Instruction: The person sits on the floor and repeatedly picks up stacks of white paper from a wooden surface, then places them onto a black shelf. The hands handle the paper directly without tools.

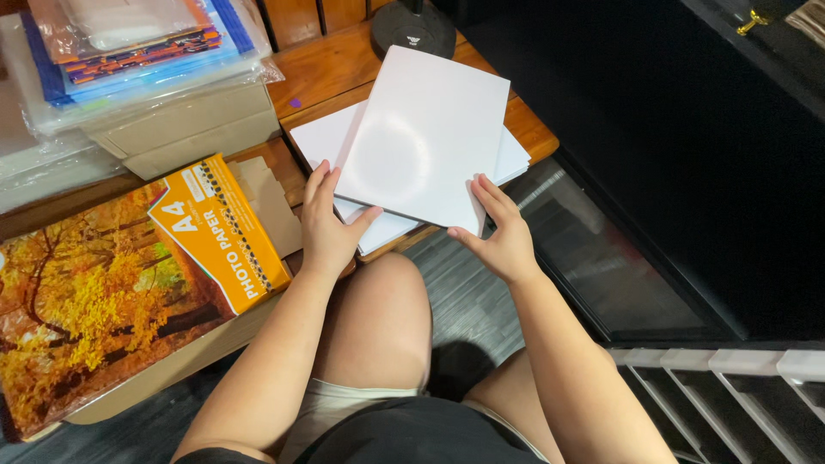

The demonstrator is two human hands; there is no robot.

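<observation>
A glossy white stack of paper sheets (pixel 421 137) is held tilted above a second pile of white sheets (pixel 320 137) that lies on a wooden table (pixel 322 73). My left hand (pixel 325 225) grips the stack's lower left edge, thumb under its corner. My right hand (pixel 501 232) holds the lower right corner with fingers spread along the edge. Both hands are above my knees.
An orange packet of photo paper with an autumn tree picture (pixel 129 283) lies at the left on cardboard. Wrapped packs of coloured sheets (pixel 129 51) are stacked at the top left. A black lamp base (pixel 412 26) stands behind the paper. A dark cabinet (pixel 687 172) is at the right.
</observation>
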